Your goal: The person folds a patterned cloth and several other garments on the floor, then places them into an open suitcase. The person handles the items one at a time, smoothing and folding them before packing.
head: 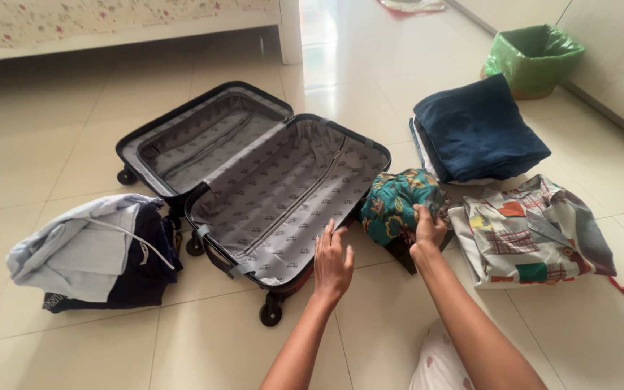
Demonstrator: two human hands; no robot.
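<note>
**Right hand grips a teal bundle beside an open suitcase**

The right hand [428, 225] is closed on the near edge of a teal patterned bundle [399, 204], fingers curled over the cloth, just right of centre in the frame. The bundle is a rounded, folded lump on the floor [52, 144], touching the right corner of the suitcase [269, 188]. Its longer side runs roughly from lower left to upper right, though it is nearly as wide as it is long.

The left hand [332, 263] is open, fingers spread and pointing up the frame, resting at or just over the near rim of the suitcase's front half; whether it touches the lining I cannot tell. It holds nothing.

The suitcase lies open flat at centre, both halves showing grey printed lining. Its long axis runs from upper left to lower right, with the hinge between the halves running across that line. Small black wheels show at the near and left corners.

At lower left lies a pile of light blue clothes [81, 249] on something dark. At right, a checked shirt [532, 231] lies just beside the bundle, and above it a navy stack [478, 130]. A bin with a green liner [532, 58] stands at upper right, and a bed edge [146, 32] crosses the upper left.
</note>
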